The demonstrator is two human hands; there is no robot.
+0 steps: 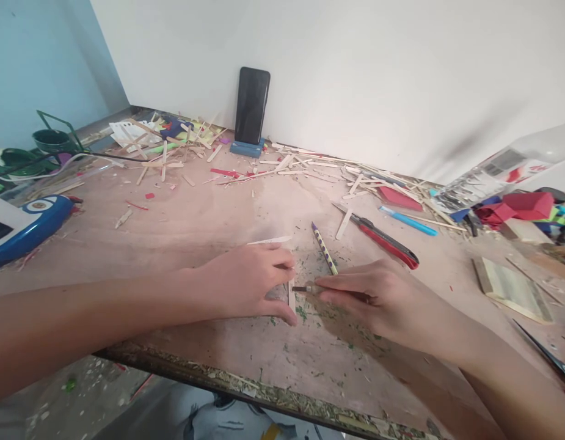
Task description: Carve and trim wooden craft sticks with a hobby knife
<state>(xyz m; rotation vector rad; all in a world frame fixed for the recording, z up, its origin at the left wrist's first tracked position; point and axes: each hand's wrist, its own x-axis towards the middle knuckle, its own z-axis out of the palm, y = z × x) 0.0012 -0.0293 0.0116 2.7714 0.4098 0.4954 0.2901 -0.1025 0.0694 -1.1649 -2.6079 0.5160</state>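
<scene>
Pale wood, a slim stick (291, 297), lies flat on the counter (195, 211) between a person's two bare hands, its length running away from the near edge. The left hand (257, 278) reaches across from the side, its grip spread, thumb near the stick's close end and fingers near the far one; whether they press on it cannot be told. The right hand (378, 296) has its grip closed around a small tool (313, 289), whose dark metal tip meets or nearly meets the stick's side. Green flecks (302, 313) litter the surface just beside it. Beyond the left hand's knuckles lies a thin pale strip (275, 239); a dotted pencil (325, 249) rests close to the right hand's fingertips. Farther out sit a red-and-black utility knife (388, 242), partly beside a short wooden piece (343, 224), and a light-blue slender tool (408, 220). Along the white wall (355, 67), a dark-screened phone (252, 105) stands upright in a blue holder (247, 148), amid scattered sticks (314, 163). At right, a clear plastic bottle (506, 165) leans at a slant above a wooden block (511, 288).
</scene>
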